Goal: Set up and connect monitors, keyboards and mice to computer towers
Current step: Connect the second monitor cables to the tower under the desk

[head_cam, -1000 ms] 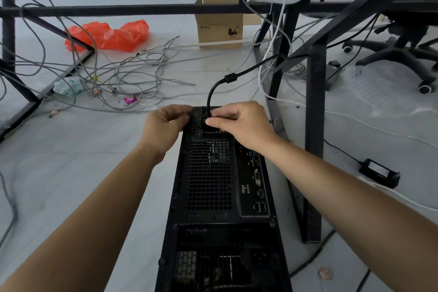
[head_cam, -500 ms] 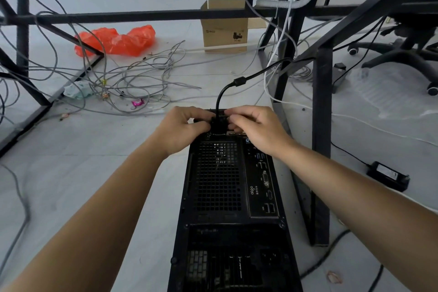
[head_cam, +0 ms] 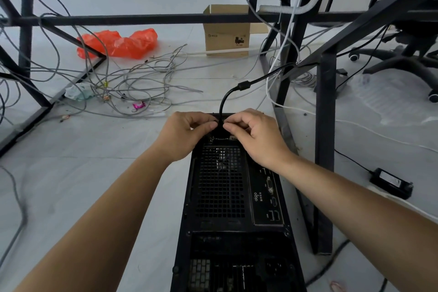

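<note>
While fingers [head_cam: 201, 123] curl, left hand [head_cam: 187, 136] and right hand [head_cam: 259, 138] pinch the plug [head_cam: 221, 131].

Computer tower [head_cam: 222, 185]: rear panel of black painted sheet metal, matt, with a perforated grille; the port plate beside it is smoother, with a faint sheen.
Cable [head_cam: 221, 104]: black rubbery sheath, smooth and matt, with a moulded plastic bead.
Desk frame [head_cam: 327, 125]: square metal tube, black matt paint.
Floor [head_cam: 71, 173]: grey, smooth, dull, scuffed in places.
Loose cables [head_cam: 147, 92]: grey plastic sheath, low sheen.
Bag [head_cam: 123, 44]: thin orange plastic, crinkled, glossy.
Box [head_cam: 225, 38]: brown cardboard, matt.
Conduit [head_cam: 282, 9]: white ribbed plastic.
Power adapter [head_cam: 391, 182]: black hard plastic, slight sheen.
</note>
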`<move>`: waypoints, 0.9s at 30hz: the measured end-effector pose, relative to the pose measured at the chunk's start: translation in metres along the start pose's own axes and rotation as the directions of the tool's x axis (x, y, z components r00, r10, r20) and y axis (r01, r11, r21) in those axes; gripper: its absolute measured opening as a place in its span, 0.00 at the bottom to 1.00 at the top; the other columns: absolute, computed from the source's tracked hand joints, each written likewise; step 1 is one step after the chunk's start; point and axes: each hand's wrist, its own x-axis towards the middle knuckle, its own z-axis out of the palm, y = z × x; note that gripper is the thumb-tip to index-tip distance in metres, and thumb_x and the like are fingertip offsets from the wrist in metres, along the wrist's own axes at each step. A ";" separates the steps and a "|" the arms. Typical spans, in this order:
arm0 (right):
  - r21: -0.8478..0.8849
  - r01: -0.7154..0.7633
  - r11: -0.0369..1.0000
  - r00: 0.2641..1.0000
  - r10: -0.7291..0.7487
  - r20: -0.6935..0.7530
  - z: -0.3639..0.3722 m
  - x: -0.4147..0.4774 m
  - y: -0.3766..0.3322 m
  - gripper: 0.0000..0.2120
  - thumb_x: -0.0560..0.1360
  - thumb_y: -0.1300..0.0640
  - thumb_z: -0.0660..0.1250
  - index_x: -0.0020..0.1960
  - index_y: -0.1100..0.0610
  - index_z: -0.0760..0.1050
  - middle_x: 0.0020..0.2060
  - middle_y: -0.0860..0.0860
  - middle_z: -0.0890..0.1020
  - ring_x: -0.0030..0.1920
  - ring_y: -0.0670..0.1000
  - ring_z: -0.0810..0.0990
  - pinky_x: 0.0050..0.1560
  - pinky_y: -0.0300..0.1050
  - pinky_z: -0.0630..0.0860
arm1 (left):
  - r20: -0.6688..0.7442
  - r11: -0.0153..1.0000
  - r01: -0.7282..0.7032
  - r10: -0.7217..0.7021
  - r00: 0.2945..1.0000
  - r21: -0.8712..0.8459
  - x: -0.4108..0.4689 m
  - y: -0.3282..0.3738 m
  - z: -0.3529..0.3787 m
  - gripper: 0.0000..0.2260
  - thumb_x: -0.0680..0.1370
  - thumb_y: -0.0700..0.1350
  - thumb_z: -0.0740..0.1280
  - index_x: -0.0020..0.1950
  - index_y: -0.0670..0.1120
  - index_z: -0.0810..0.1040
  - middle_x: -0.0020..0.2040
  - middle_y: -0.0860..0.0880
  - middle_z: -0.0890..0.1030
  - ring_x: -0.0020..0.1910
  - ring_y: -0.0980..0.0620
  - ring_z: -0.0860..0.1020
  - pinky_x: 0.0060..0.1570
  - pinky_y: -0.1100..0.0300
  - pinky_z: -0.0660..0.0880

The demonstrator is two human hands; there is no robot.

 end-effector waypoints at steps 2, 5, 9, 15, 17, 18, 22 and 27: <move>-0.009 0.006 1.000 1.000 -0.006 -0.009 0.000 0.000 0.000 0.04 0.77 0.52 0.71 0.50 0.50 0.83 0.43 0.40 0.80 0.45 0.39 0.80 0.49 0.30 0.74 | -0.005 1.000 -0.001 0.001 1.000 -0.007 0.000 -0.001 0.001 0.05 0.78 0.43 0.71 0.52 0.46 0.85 0.41 0.56 0.84 0.39 0.65 0.79 0.44 0.73 0.72; 0.038 -0.015 0.999 1.000 0.015 -0.006 0.000 0.000 0.001 0.04 0.77 0.53 0.71 0.50 0.51 0.83 0.43 0.42 0.82 0.45 0.41 0.82 0.52 0.39 0.78 | -0.023 1.000 0.010 -0.010 1.000 -0.018 0.000 -0.001 0.002 0.03 0.77 0.44 0.72 0.50 0.48 0.85 0.41 0.57 0.85 0.39 0.65 0.80 0.44 0.74 0.73; 0.107 -0.049 0.993 0.999 0.048 0.014 0.000 -0.001 0.001 0.03 0.77 0.53 0.72 0.50 0.51 0.83 0.42 0.43 0.84 0.43 0.42 0.83 0.51 0.44 0.80 | -0.061 0.998 0.011 -0.015 0.998 -0.055 -0.002 -0.005 0.008 0.02 0.77 0.45 0.73 0.48 0.50 0.85 0.41 0.53 0.86 0.40 0.61 0.80 0.44 0.69 0.75; 0.157 -0.068 0.985 0.998 0.064 0.027 -0.002 0.000 -0.001 0.04 0.77 0.55 0.73 0.51 0.52 0.83 0.42 0.43 0.85 0.41 0.41 0.84 0.48 0.35 0.79 | -0.147 0.996 0.006 -0.019 0.989 -0.090 -0.004 -0.014 0.016 0.04 0.75 0.43 0.74 0.48 0.51 0.84 0.51 0.49 0.77 0.41 0.65 0.76 0.49 0.73 0.72; 0.168 -0.071 0.983 0.997 0.066 0.035 -0.003 0.000 -0.002 0.04 0.76 0.55 0.73 0.51 0.52 0.83 0.41 0.43 0.85 0.41 0.41 0.84 0.47 0.34 0.78 | -0.137 0.995 0.016 -0.030 0.990 -0.101 -0.005 -0.016 0.015 0.04 0.75 0.43 0.74 0.49 0.50 0.85 0.53 0.46 0.76 0.41 0.65 0.75 0.48 0.74 0.71; 0.166 -0.073 0.983 0.997 0.068 0.037 -0.004 0.001 -0.002 0.04 0.76 0.54 0.73 0.51 0.52 0.83 0.41 0.43 0.85 0.40 0.41 0.84 0.47 0.34 0.79 | -0.127 0.994 0.019 -0.032 0.991 -0.106 -0.005 -0.016 0.014 0.04 0.75 0.44 0.75 0.49 0.50 0.85 0.54 0.44 0.77 0.41 0.65 0.75 0.49 0.74 0.71; 0.161 -0.096 0.982 0.994 0.085 0.072 -0.004 0.005 -0.002 0.06 0.76 0.53 0.74 0.51 0.51 0.84 0.41 0.44 0.86 0.40 0.41 0.85 0.48 0.38 0.81 | -0.120 0.992 0.034 -0.049 0.992 -0.125 -0.003 -0.017 0.014 0.04 0.75 0.45 0.75 0.48 0.51 0.85 0.53 0.43 0.79 0.41 0.65 0.75 0.49 0.74 0.70; 0.190 -0.167 0.968 0.981 0.142 0.135 -0.010 0.006 0.005 0.05 0.76 0.54 0.73 0.52 0.51 0.84 0.39 0.44 0.86 0.41 0.41 0.85 0.51 0.39 0.81 | -0.146 0.988 0.046 -0.067 0.987 -0.145 -0.001 -0.015 0.021 0.05 0.75 0.45 0.74 0.50 0.49 0.86 0.52 0.44 0.78 0.42 0.64 0.76 0.50 0.73 0.72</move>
